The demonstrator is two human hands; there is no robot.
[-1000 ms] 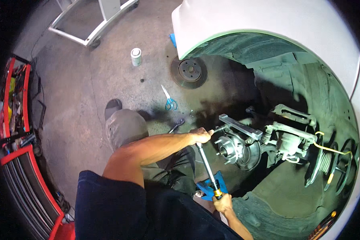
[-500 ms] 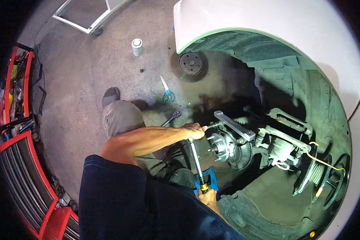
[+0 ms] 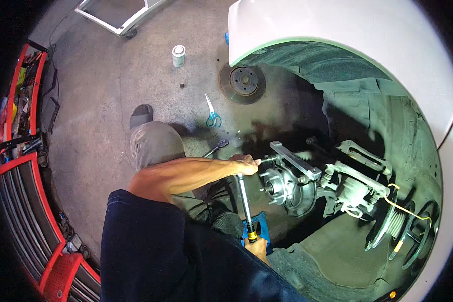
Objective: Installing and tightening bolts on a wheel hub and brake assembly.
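A long silver torque wrench (image 3: 244, 200) with a yellow collar runs from far to near beside the car's bare wheel hub (image 3: 276, 185). My left hand (image 3: 245, 164) is closed over its head end, where a dark extension (image 3: 270, 159) leads right toward the silver caliper bracket (image 3: 297, 161). Whether the extension's tip sits on a bolt is hard to make out. Lower down, my right hand (image 3: 257, 247) wraps round the handle just below the collar. Behind the hub is the dark dust shield (image 3: 302, 201); the brake caliper (image 3: 351, 191) hangs to its right.
On the floor lie a ratchet (image 3: 220, 145), blue-handled scissors (image 3: 213, 117) and a brake disc (image 3: 242, 83), with a white can (image 3: 178, 56) standing farther off. A blue stand (image 3: 260, 226) is under the wrench. Red tool cart (image 3: 60, 251) at left; white fender (image 3: 337, 20) arches over the hub.
The wrench's handle end and my right hand have swung slightly left. My left hand stays at the head end. The whole view has shifted a little.
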